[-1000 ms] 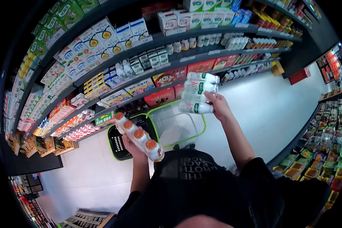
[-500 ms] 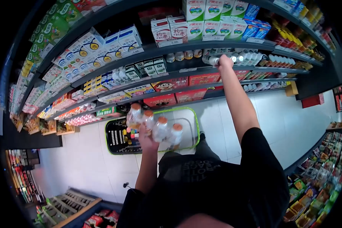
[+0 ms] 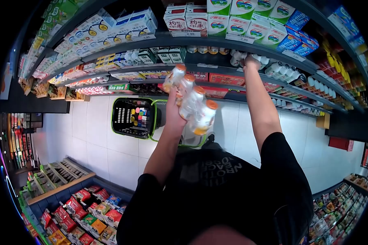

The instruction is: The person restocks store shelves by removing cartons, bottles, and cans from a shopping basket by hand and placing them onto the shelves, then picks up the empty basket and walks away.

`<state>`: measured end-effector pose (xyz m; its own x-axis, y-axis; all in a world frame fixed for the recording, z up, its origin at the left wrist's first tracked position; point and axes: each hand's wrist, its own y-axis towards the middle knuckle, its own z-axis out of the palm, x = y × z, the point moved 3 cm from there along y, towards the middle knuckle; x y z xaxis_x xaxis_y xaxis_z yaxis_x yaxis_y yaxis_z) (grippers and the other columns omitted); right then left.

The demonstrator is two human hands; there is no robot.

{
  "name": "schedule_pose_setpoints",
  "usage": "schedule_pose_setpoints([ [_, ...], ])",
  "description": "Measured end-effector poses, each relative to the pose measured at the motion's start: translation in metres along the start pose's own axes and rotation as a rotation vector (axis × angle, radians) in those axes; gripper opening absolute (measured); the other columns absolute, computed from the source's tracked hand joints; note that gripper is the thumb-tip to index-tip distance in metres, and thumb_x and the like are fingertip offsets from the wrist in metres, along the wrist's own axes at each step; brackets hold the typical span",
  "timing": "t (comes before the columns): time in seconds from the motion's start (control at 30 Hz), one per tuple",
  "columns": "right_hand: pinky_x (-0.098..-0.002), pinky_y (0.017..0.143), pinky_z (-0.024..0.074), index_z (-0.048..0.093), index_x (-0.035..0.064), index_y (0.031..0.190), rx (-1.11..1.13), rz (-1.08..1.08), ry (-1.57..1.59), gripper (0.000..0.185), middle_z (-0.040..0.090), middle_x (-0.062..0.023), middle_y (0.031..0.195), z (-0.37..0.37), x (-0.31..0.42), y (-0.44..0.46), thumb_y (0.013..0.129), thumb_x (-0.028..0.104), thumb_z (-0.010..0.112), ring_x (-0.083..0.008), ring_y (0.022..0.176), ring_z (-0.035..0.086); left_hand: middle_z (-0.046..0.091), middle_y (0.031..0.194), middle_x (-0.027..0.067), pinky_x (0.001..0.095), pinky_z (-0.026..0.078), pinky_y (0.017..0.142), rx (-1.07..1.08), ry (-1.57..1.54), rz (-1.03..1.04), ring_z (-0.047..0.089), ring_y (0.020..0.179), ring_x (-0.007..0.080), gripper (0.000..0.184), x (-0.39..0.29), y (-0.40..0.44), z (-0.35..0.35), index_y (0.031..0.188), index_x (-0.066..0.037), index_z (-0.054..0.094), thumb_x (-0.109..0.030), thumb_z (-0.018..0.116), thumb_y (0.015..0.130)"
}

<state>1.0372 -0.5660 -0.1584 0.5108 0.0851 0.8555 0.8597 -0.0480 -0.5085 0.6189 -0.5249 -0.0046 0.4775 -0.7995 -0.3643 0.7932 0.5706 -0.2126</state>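
The pack (image 3: 193,99) is in the air in front of the shelves, tilted, its four orange caps in a slanting row. Your left hand (image 3: 176,111) holds it from the side, fingers curled against the bottles; motion blurs it a little. Your right hand (image 3: 252,62) reaches in over the front edge of the middle shelf (image 3: 213,60), among white bottles (image 3: 237,57). Its fingers are partly hidden, so you cannot tell whether they grip one or only touch. Nearer that shelf's left end stand green-and-white boxes (image 3: 171,54); toward its right end, more small bottles (image 3: 288,72) line the front edge.

On the shelf above, red-lettered cartons (image 3: 186,19) sit at the front edge, just beside green-and-white cartons (image 3: 239,26), with blue cartons (image 3: 296,43) farther right. Below, a black basket (image 3: 129,130) with a green rim rests on the floor (image 3: 96,126), small colourful items against its right inner wall.
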Motion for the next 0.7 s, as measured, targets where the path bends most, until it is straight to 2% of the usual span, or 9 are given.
schedule_pose_setpoints([
  [0.07, -0.036, 0.05, 0.0533, 0.067, -0.0115, 0.094, -0.053, -0.015, 0.151, 0.054, 0.07, -0.0162, 0.074, -0.016, 0.021, -0.038, 0.087, 0.041, 0.076, -0.0249, 0.053, 0.067, 0.062, 0.124, 0.0161, 0.042, 0.057, 0.093, 0.12, -0.116, -0.106, 0.066, 0.111, 0.0293, 0.058, 0.008, 0.009, -0.008, 0.137, -0.002, 0.049, -0.049, 0.051, 0.103],
  [0.17, -0.0361, 0.053, 0.0541, 0.065, -0.0123, 0.105, -0.028, -0.041, -0.058, 0.056, 0.071, -0.0166, 0.079, -0.036, 0.025, -0.047, 0.085, 0.038, 0.079, -0.0269, 0.053, 0.067, 0.062, 0.116, 0.0174, 0.0383, 0.06, 0.08, 0.111, -0.345, -0.337, 0.067, 0.097, 0.0284, 0.064, 0.025, 0.021, -0.026, 0.141, 0.001, 0.045, -0.05, 0.05, 0.102],
  [0.27, -0.0336, 0.074, 0.0546, 0.056, -0.0076, 0.129, 0.135, -0.429, -0.147, 0.067, 0.07, -0.0189, 0.111, -0.053, 0.001, -0.07, 0.084, 0.037, 0.079, -0.0236, 0.091, 0.07, 0.058, 0.117, 0.0229, 0.0348, 0.063, 0.071, 0.177, -0.612, -0.463, 0.068, 0.092, 0.0308, 0.073, 0.051, 0.03, -0.028, 0.145, 0.01, 0.036, -0.046, 0.054, 0.1],
  [0.33, -0.0391, 0.093, 0.0502, 0.053, -0.0073, 0.134, 0.459, -0.282, -0.217, 0.08, 0.064, -0.021, 0.126, -0.067, -0.001, -0.127, 0.087, 0.055, 0.071, -0.0288, 0.103, 0.066, 0.058, 0.117, 0.0221, 0.0356, 0.063, 0.07, 0.328, -0.565, -0.636, 0.069, 0.094, 0.0309, 0.075, 0.061, 0.038, -0.034, 0.145, 0.009, 0.034, -0.047, 0.053, 0.1],
  [0.4, -0.0484, 0.086, 0.0565, 0.047, -0.0004, 0.142, 0.931, 0.376, -0.19, 0.102, 0.062, -0.0212, 0.13, -0.078, -0.024, -0.192, 0.083, 0.083, 0.052, -0.0346, 0.103, 0.069, 0.059, 0.12, 0.0231, 0.035, 0.063, 0.066, 0.568, -0.493, -0.802, 0.07, 0.098, 0.0287, 0.074, 0.066, 0.047, -0.026, 0.146, 0.007, 0.035, -0.05, 0.052, 0.101],
  [0.47, -0.0584, 0.087, 0.0564, 0.037, 0.0092, 0.152, 1.169, 0.834, 0.063, 0.107, 0.059, -0.0211, 0.136, -0.103, -0.031, -0.229, 0.081, 0.089, 0.044, -0.0409, 0.099, 0.071, 0.061, 0.129, 0.0216, 0.0402, 0.062, 0.076, 0.105, -0.09, -0.72, 0.071, 0.097, 0.0285, 0.063, 0.066, 0.05, -0.015, 0.144, -0.002, 0.045, -0.049, 0.048, 0.102],
  [0.57, -0.0557, 0.088, 0.0574, 0.042, 0.0073, 0.147, 1.32, 0.808, 0.32, 0.078, 0.059, -0.0191, 0.137, -0.117, -0.041, -0.258, 0.097, 0.068, 0.042, -0.0371, 0.113, 0.067, 0.066, 0.127, 0.016, 0.0404, 0.059, 0.089, 0.001, 0.172, -0.851, 0.071, 0.102, 0.0262, 0.054, 0.07, 0.075, -0.047, 0.14, -0.007, 0.052, -0.046, 0.049, 0.103],
  [0.63, -0.0479, 0.075, 0.0645, 0.042, 0.0021, 0.144, 1.104, 0.702, 0.308, 0.063, 0.063, -0.0196, 0.129, -0.105, -0.067, -0.25, 0.102, 0.049, 0.049, -0.0362, 0.102, 0.071, 0.069, 0.122, 0.0129, 0.0372, 0.058, 0.09, 0.04, 0.334, -0.927, 0.071, 0.101, 0.0222, 0.051, 0.068, 0.093, -0.061, 0.135, -0.007, 0.058, -0.045, 0.051, 0.103],
  [0.7, -0.0407, 0.077, 0.0653, 0.044, -0.0003, 0.14, 1.069, 0.67, 0.377, 0.049, 0.065, -0.0187, 0.124, -0.091, -0.07, -0.243, 0.102, 0.03, 0.056, -0.0293, 0.102, 0.072, 0.071, 0.119, 0.011, 0.0336, 0.058, 0.087, 0.092, 0.585, -0.882, 0.071, 0.1, 0.0183, 0.05, 0.055, 0.122, -0.065, 0.132, -0.007, 0.062, -0.046, 0.054, 0.102],
])
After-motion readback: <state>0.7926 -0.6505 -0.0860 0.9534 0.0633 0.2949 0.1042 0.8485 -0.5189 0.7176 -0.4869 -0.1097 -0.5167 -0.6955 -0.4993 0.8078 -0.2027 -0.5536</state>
